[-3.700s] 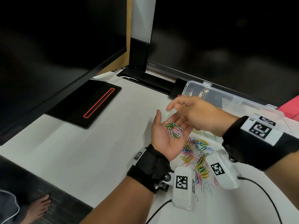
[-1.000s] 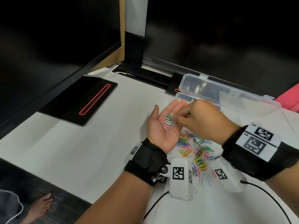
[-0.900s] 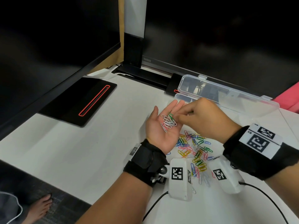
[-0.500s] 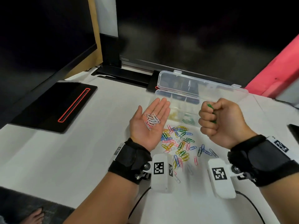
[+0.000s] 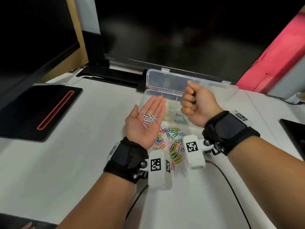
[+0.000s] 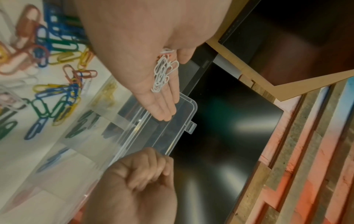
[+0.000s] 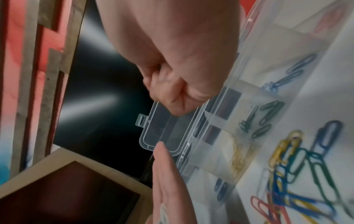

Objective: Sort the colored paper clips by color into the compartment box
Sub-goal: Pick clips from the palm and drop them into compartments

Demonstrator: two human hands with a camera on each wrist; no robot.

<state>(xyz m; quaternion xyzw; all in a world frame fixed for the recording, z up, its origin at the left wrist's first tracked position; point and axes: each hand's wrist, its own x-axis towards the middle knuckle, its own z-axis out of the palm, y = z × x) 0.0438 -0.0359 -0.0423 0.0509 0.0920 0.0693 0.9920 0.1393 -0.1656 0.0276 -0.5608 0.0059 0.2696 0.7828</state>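
Note:
My left hand (image 5: 145,121) lies flat, palm up, carrying a small heap of white paper clips (image 5: 148,119) (image 6: 162,71). My right hand (image 5: 196,107) is a fist over the clear compartment box (image 5: 166,95), and a bit of green paper clip (image 5: 194,98) shows between its curled fingers. In the box I see green clips (image 5: 180,120) (image 7: 262,116) in one compartment and yellow clips (image 7: 239,156) in the one beside it. A mixed pile of colored clips (image 5: 170,142) lies on the white table in front of the box.
The box's clear lid (image 5: 178,81) stands open at the back against a dark monitor (image 5: 181,30). A black pad with a red outline (image 5: 41,111) lies at the left. A red object (image 5: 272,55) stands at the right. Cables run from the wrist cameras (image 5: 224,176).
The right hand picked the green clips out of the left palm and carried them right, closed in a fist over the box. Only white clips stay on the left palm.

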